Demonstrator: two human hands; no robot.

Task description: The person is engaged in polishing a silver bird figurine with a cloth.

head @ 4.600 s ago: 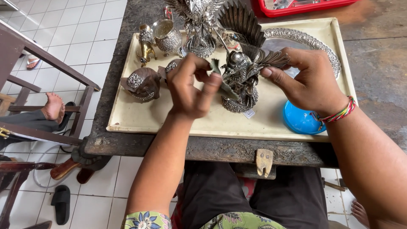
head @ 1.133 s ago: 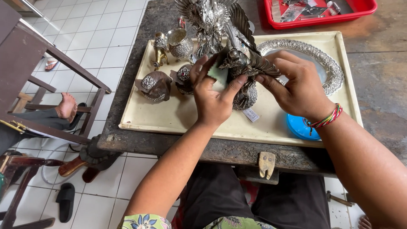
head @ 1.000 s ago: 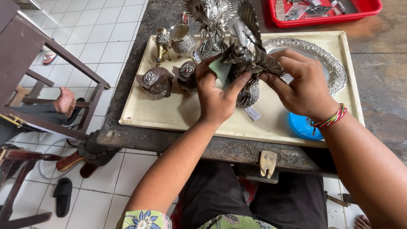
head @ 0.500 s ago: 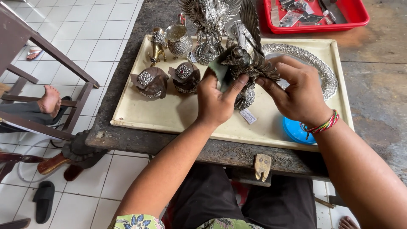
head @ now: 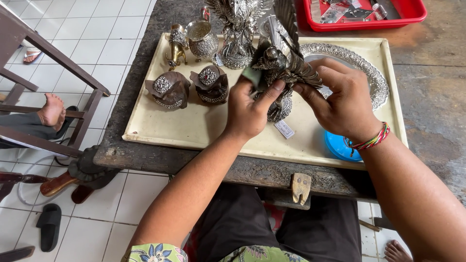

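Note:
A dark metal winged bird figurine [head: 284, 65] stands on a cream tray [head: 204, 128], held from both sides. My left hand [head: 250, 109] grips its left side, pressing a small greenish cloth [head: 251, 75] against it with thumb and fingers. My right hand [head: 340, 102], with a coloured thread bracelet at the wrist, is closed on the figurine's wing at the right. A small white tag [head: 284, 129] hangs by the figurine's base.
On the tray stand two dark ornate domed pieces [head: 169, 89], a small brass figure [head: 175, 46], a silver cup [head: 202, 38], a large silver winged statue [head: 238, 29] and an embossed silver plate [head: 374, 77]. A blue lid [head: 340, 146] lies front right. A red tray [head: 369, 12] sits behind. Another person's foot [head: 51, 110] rests left.
My left hand has moved from open beside the figurine to gripping it with the cloth. The figurine stays held by my right hand; the view has shifted slightly.

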